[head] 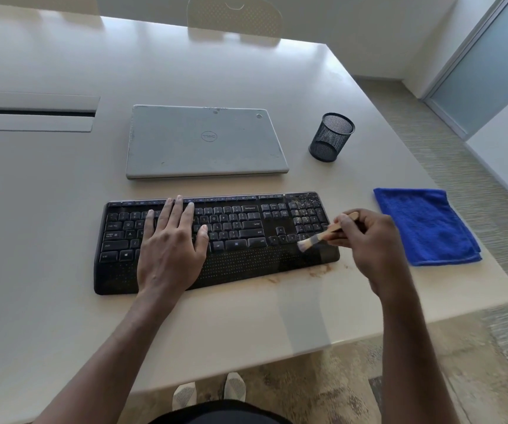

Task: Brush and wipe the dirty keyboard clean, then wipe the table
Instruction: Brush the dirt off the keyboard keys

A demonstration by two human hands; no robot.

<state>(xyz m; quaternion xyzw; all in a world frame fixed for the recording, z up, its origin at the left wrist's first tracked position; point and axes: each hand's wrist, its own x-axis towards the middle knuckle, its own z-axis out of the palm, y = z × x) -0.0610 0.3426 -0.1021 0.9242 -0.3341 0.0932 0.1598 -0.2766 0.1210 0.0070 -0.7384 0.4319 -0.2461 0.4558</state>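
A black keyboard (240, 240) lies across the middle of the beige table (47, 209), with pale crumbs scattered over its number pad at the right end. My left hand (173, 243) rests flat on the keys of its left half, fingers straight. My right hand (366, 240) grips a small wooden-handled brush (323, 237) whose pale bristles touch the keyboard's lower right corner, below the number pad. Brown dirt specks (317, 272) lie on the table just in front of that corner. A folded blue cloth (424, 228) lies to the right of the keyboard.
A closed grey laptop (207, 142) lies behind the keyboard. A black mesh pen cup (330, 137) stands to its right. The table's right edge runs just past the cloth, its front edge near my legs. A cable slot (32, 111) sits far left; a chair (234, 16) stands beyond.
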